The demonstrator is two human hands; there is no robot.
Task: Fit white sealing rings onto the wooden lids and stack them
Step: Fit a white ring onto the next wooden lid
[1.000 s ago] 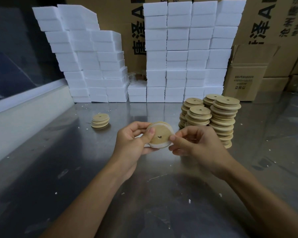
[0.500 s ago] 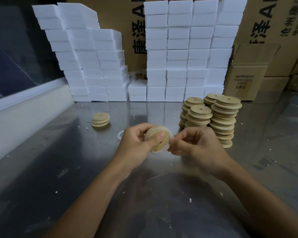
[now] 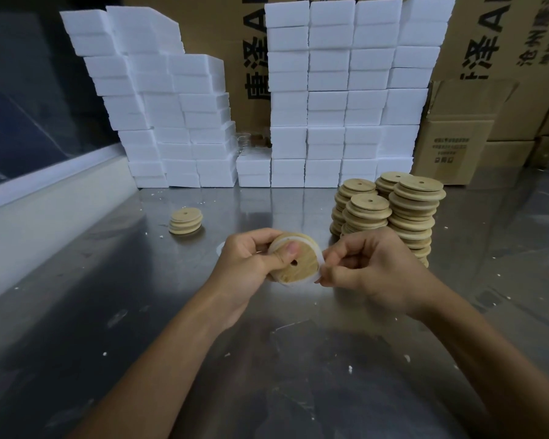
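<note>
My left hand point(image 3: 246, 263) grips a round wooden lid point(image 3: 300, 267) with a small centre hole, thumb pressed on its face. A white sealing ring point(image 3: 298, 282) wraps the lid's rim, and my right hand point(image 3: 371, 269) pinches the ring at the lid's right edge. Both hands are held above the steel table point(image 3: 140, 312). Several tall stacks of bare wooden lids point(image 3: 393, 210) stand just behind my right hand. A short stack of lids point(image 3: 185, 220) sits to the left. A loose white ring point(image 3: 220, 248) lies on the table, mostly hidden behind my left hand.
White foam blocks point(image 3: 330, 99) are piled in walls along the back of the table. Cardboard boxes point(image 3: 457, 147) stand at the back right. A raised white ledge point(image 3: 45, 210) runs along the table's left side. Small white crumbs dot the steel surface.
The lid has been turned in my left hand, its face now tilted toward me. My right hand has shifted to pinch the ring at the lid's right edge.
</note>
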